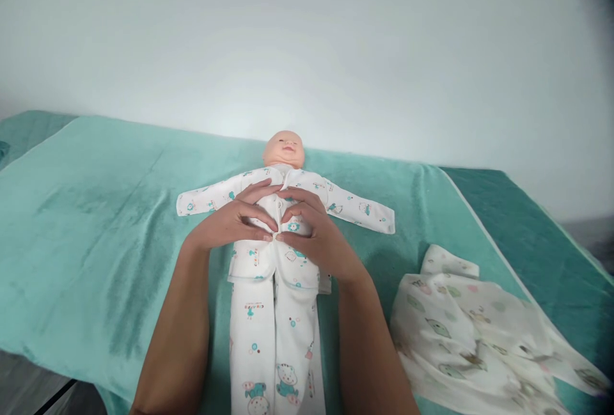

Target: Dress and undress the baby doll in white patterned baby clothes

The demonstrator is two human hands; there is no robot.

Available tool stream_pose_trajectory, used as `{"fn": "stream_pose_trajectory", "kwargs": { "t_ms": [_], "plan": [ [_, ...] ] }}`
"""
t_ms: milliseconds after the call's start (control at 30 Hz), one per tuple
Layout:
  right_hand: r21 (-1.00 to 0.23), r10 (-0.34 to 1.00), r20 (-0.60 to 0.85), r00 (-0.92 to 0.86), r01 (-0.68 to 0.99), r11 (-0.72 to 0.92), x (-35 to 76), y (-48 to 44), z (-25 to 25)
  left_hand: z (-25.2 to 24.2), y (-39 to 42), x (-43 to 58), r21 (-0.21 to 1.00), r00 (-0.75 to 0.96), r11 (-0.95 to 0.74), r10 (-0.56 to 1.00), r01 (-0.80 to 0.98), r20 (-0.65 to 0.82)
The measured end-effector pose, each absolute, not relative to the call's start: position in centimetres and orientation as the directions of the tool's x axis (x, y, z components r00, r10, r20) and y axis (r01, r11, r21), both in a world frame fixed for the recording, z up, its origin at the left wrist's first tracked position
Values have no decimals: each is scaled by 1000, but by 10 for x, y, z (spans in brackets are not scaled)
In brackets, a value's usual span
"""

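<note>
A baby doll (284, 149) lies on its back, head toward the wall, dressed in a white printed baby jacket (252, 261) with its sleeves spread to both sides. White printed baby pants (252, 338) cover the legs below the hem. My left hand (237, 215) rests on the chest, pinching one front edge of the jacket near a small fastener. From the other side, my right hand (316, 226) pinches the opposite edge, its fingertips meeting the left ones at the middle. The fingers partly hide the fastener.
A green cloth (96, 210) with soft wrinkles covers the table. At the right lies a crumpled white garment or cloth with leaf prints (460, 332). A darker green cover (537, 229) shows beyond it. A pale wall (307, 44) stands behind the table.
</note>
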State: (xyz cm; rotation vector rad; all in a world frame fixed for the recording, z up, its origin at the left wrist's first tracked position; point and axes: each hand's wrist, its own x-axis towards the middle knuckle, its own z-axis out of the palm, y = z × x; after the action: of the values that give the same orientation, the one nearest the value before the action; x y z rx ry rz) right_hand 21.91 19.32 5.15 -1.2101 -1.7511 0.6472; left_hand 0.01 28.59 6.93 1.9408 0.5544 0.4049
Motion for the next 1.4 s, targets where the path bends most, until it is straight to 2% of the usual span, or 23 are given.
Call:
{"fn": "stream_pose_trajectory", "kwargs": {
  "t_ms": [200,500,667,967,1400],
  "plan": [
    [-779,909,404,-101,483,399,218,195,49,73,283,1,929,835,-323,550,179,30],
    [-768,888,445,-113,462,443,219,193,47,72,283,3,898,827,-379,561,224,31],
    [-771,885,462,-59,466,434,216,196,46,72,282,4,901,830,-370,558,227,20],
    [-779,868,484,-107,399,484,222,197,43,71,282,9,816,832,-522,547,249,96],
    [-792,896,390,-213,418,445,228,193,51,71,281,9,848,819,-485,563,216,113]
  ]
}}
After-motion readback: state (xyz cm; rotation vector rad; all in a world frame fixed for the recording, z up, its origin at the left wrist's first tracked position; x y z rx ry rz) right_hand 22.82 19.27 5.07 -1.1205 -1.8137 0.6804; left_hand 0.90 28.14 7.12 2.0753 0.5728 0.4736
